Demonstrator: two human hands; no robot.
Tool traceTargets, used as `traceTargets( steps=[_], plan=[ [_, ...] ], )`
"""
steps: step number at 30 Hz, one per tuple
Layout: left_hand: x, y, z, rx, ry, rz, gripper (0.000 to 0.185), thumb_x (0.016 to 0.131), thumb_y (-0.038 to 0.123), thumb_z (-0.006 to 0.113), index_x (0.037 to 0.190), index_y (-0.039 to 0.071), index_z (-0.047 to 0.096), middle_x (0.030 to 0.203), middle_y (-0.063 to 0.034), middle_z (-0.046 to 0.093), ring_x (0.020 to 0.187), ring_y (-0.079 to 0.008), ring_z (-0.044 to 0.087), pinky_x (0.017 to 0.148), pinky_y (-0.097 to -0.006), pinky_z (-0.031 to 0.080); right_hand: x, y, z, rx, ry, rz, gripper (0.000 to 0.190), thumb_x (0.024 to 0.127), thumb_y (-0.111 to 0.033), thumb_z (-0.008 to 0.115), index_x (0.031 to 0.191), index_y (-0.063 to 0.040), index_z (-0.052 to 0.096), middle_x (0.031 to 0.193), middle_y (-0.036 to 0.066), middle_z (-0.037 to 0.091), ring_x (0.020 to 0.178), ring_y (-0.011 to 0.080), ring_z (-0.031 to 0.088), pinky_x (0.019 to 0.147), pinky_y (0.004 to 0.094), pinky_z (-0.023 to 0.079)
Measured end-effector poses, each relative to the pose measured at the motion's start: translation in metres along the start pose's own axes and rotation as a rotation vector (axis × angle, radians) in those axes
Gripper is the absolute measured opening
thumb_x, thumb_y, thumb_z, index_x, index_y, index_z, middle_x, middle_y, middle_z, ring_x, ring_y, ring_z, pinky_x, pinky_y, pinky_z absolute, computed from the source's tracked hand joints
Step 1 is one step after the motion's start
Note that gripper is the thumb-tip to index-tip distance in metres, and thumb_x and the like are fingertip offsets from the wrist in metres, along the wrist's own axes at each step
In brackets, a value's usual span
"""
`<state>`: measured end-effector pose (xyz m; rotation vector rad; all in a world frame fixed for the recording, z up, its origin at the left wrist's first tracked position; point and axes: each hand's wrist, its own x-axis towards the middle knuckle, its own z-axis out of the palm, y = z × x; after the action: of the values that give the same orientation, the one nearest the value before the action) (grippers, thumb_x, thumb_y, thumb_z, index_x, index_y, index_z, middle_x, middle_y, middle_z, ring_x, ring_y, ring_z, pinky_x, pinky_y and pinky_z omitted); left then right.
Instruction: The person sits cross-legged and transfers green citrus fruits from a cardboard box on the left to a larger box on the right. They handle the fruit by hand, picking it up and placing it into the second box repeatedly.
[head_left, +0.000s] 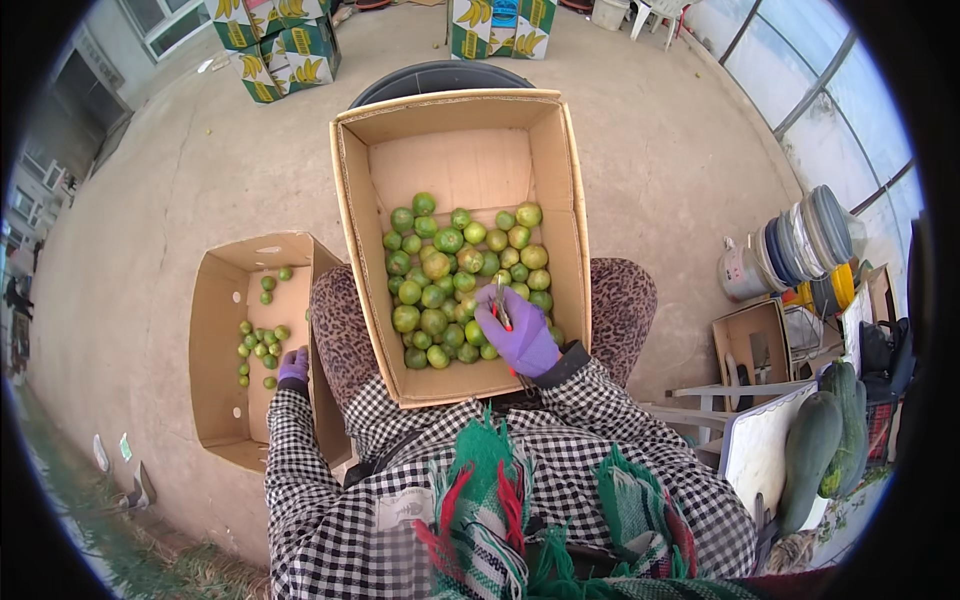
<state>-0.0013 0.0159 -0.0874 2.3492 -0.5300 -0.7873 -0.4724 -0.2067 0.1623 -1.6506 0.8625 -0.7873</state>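
A cardboard box (450, 169) rests across my lap, with many green and yellowish citrus fruits (448, 240) spread over its bottom. Inside its lower right part, my right hand (521, 330), in a purple glove, grips small red-handled snips (501, 307), blades pointing up over the fruits. To my left stands a second cardboard box (214, 337) on the floor, holding fewer, smaller-looking green fruits (262, 343). My left hand (293, 365), gloved in purple too, is within that box beside the fruits; its fingers are partly hidden, so whether it holds one cannot be told.
Behind the lap box is a dark round tub (442, 75). Printed banana cartons (289, 64) stand on the concrete floor farther off. At the right are stacked buckets (787, 244), an open carton (750, 330) and large green gourds (814, 442) on a white surface.
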Motion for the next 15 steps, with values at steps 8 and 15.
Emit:
traceTargets(
  steps=[8, 15],
  plan=[
    [-0.101, 0.229, -0.058, -1.078, -0.229, 0.673, 0.056, 0.109, 0.046, 0.057, 0.145, 0.004, 0.052, 0.141, -0.0134, 0.06, 0.12, -0.0241, 0.065, 0.106, -0.0415, 0.055, -0.005, 0.0, -0.004, 0.057, 0.019, -0.012, 0.021, 0.1, -0.01, 0.066, 0.118, 0.0, 0.064, 0.095, 0.006, 0.067, 0.087, 0.0107, 0.062, 0.078, 0.0292, 0.053],
    [-0.212, 0.354, 0.006, -0.793, -0.763, 0.919, 0.063, 0.103, 0.056, 0.062, 0.138, 0.004, 0.056, 0.16, -0.0198, 0.043, 0.139, -0.0315, 0.054, 0.118, -0.0479, 0.042, 0.0, 0.0, 0.0, 0.017, 0.043, -0.09, 0.02, 0.098, -0.01, 0.067, 0.115, 0.0, 0.064, 0.089, 0.008, 0.067, 0.079, 0.0138, 0.062, 0.071, 0.0307, 0.052]
  ],
)
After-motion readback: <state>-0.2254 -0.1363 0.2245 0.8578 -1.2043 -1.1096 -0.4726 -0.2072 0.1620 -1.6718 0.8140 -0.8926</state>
